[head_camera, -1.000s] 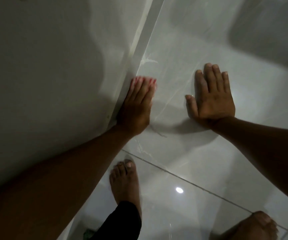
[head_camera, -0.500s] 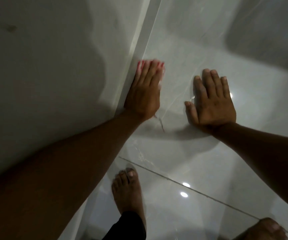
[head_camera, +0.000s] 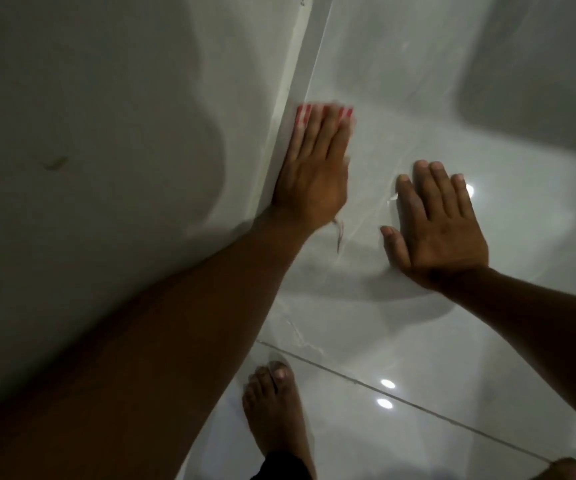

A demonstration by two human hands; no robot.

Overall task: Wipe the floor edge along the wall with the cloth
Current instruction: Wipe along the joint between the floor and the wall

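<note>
While the right hand [head_camera: 438,230] lies flat with spread fingers on the floor [head_camera: 487,323] as before, well apart from the wall [head_camera: 106,133], the left hand [head_camera: 314,174] has slid further forward along the wall's base strip [head_camera: 300,81] since the earlier pictures. Its grip is open, the palm pressing the cloth [head_camera: 324,114] down on the floor edge just beside the strip. Only a blurred red-striped border of the cloth shows past the fingertips; the rest is hidden under the hand. One bare foot [head_camera: 276,410] stands behind it, near the wall; another is cut off at the lower corner.
</note>
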